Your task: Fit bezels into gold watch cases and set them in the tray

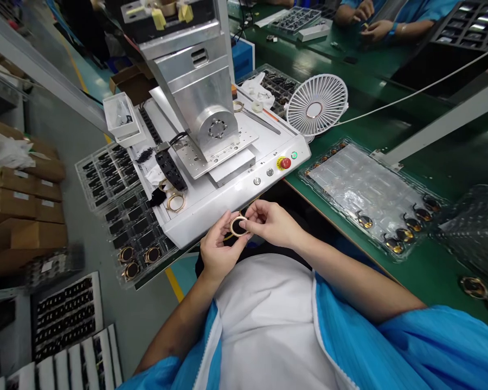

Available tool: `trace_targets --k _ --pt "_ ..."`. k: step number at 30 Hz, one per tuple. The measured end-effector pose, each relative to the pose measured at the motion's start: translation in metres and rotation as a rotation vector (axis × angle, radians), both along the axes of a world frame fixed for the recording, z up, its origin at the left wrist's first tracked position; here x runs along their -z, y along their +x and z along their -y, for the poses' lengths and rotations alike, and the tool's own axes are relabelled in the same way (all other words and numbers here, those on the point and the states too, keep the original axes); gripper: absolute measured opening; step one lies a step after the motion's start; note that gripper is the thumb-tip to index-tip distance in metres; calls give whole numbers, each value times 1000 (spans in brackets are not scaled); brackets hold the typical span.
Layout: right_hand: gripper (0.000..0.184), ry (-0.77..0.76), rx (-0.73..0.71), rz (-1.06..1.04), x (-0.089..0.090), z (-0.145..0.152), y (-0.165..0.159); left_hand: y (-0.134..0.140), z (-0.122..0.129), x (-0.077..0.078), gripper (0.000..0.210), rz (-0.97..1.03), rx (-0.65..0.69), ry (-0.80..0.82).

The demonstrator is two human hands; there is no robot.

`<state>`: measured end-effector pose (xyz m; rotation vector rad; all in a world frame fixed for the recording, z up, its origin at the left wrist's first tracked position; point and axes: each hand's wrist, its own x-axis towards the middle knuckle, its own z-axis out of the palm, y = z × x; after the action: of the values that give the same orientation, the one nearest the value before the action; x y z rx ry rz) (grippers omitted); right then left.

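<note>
A round gold-rimmed watch case (238, 226) with a dark centre is held up in front of my body, at the machine's near edge. My left hand (220, 246) grips it from the left, fingers behind and thumb at the lower rim. From the right, my right hand (270, 223) pinches the rim, its thumb lying over the dark face. Part of the case is hidden by the fingers. Beyond my hands stands a white machine base (236, 184) with a metal fixture (203, 103). Another gold ring (175, 202) lies on its left part.
Left are plastic trays (136, 219) with dark parts and several gold-rimmed cases, and a white box (123, 116). Red stop button (285, 163) sits on the machine's front. To the right are a white fan (317, 105) and a covered tray (350, 176). A co-worker's hands (376, 30) show across the bench.
</note>
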<state>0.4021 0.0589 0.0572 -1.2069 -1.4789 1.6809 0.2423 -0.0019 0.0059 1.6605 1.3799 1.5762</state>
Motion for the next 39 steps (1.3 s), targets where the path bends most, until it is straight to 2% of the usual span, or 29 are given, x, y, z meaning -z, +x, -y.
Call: trace_targets --k 3,4,6,9,11,13,15,19,24,27,31,36,39 --pt "41 -98 -50 -72 8 2 23 8 -3 6 71 -17 117 -32" --pt "42 -76 -6 -43 12 3 39 10 -4 8 74 -29 167 -43" --pt "42 52 194 109 21 9 82 13 -8 12 76 -38 254 -71" --pt "34 246 596 574 33 34 166 13 -18 20 67 1 321 -135" --pt "26 255 782 988 40 64 217 13 -26 28 63 26 351 -181" --pt "23 177 868 1300 47 97 255 14 -33 34 63 41 389 -220" --pt "23 95 889 1444 58 125 278 18 -38 39 65 50 442 -258" --pt "30 5 857 1545 81 149 296 22 -42 42 68 48 542 -336" --pt "36 12 873 1617 94 159 306 17 -41 48 72 33 532 -387" --pt "47 -2 978 1646 99 171 314 15 -41 52 76 63 497 -436" --pt "54 -147 1122 1584 109 179 330 17 -43 53 80 97 482 -506" --pt "50 -192 1152 1537 121 181 341 24 -48 53 83 118 510 -568" --pt "43 -192 1167 1520 124 197 345 28 -52 53 84 124 513 -612"
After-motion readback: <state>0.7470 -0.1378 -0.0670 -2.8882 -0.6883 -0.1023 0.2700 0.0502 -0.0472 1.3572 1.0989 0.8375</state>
